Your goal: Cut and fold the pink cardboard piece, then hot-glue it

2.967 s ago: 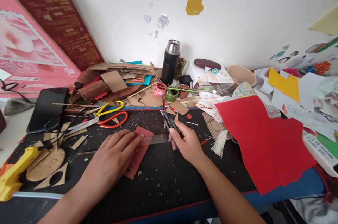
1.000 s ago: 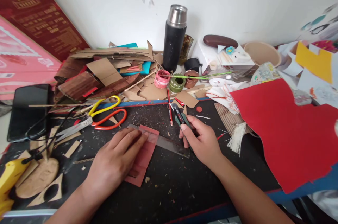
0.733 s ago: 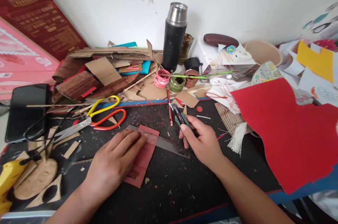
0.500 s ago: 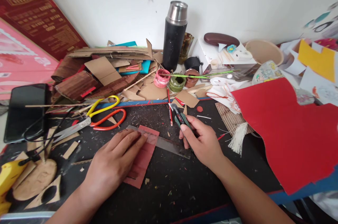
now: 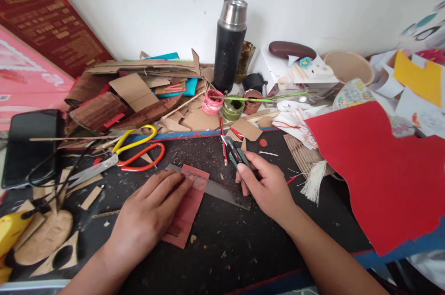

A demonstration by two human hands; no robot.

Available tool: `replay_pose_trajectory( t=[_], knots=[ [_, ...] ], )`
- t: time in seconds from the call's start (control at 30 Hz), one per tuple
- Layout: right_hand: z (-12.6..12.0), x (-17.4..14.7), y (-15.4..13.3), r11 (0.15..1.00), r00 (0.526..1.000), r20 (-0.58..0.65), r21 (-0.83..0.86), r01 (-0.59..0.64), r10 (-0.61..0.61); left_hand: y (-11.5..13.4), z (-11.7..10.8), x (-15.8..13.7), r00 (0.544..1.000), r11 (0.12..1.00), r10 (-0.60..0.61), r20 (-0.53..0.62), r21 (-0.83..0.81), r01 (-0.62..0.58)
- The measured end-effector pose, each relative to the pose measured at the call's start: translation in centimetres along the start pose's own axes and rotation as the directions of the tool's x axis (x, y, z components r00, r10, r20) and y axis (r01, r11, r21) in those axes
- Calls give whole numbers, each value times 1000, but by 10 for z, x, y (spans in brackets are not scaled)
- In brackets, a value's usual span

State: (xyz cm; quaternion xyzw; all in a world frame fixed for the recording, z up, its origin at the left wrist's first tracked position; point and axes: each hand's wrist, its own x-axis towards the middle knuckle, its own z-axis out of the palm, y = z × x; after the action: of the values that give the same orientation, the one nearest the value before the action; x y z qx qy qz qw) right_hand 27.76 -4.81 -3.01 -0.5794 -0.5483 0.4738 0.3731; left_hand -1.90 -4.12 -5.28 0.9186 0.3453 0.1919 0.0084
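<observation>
- Head view: the left hand (image 5: 148,209) lies palm down over a pink rectangular piece of card (image 5: 189,211), its grip flat rather than closed, fingers extended side by side, thumb out of sight.
- Under those fingers, a clear straight-edged ruler (image 5: 227,194) crosses the upper part of the card and sticks out on both sides.
- The right hand (image 5: 262,184) has its grip closed around a black-and-green utility knife (image 5: 239,155), whose blade points up and away from the body, apart from the card.
- Beyond the blade, a slim red pencil (image 5: 225,157) lies on the black, debris-flecked tabletop (image 5: 264,253).
- Silver scissors with yellow and orange handles (image 5: 111,160) rest open, left of the pencil.
- Farther back, pink (image 5: 212,105), green (image 5: 233,109) and brown (image 5: 252,107) paint-stained jars stand in a row before a black bottle with a steel top (image 5: 228,54).
- To the right, a large, irregular bright-red sheet (image 5: 368,179) lies near a white thread tassel (image 5: 314,184).
</observation>
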Motion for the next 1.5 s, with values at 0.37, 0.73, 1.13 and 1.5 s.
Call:
replay_pose_trajectory(
  t=[0.37, 0.73, 1.13, 1.5],
  knots=[
    [0, 1, -1, 1000, 1000, 7, -4, -18, 18, -1, -1, 2, 1000, 1000, -14, -6, -13, 14],
    [0, 2, 2, 1000, 1000, 7, 19, -22, 21, -1, -8, 14, 1000, 999, 28, -4, -16, -28],
    [2, 5, 2, 997, 999, -4, 75, -34, 35, 1, -9, 25, 999, 1000, 29, -45, -8, -29],
    [2, 5, 5, 994, 1000, -6, 108, -12, 13, 3, -6, 22, 998, 1000, 23, -59, 18, -22]
  ],
)
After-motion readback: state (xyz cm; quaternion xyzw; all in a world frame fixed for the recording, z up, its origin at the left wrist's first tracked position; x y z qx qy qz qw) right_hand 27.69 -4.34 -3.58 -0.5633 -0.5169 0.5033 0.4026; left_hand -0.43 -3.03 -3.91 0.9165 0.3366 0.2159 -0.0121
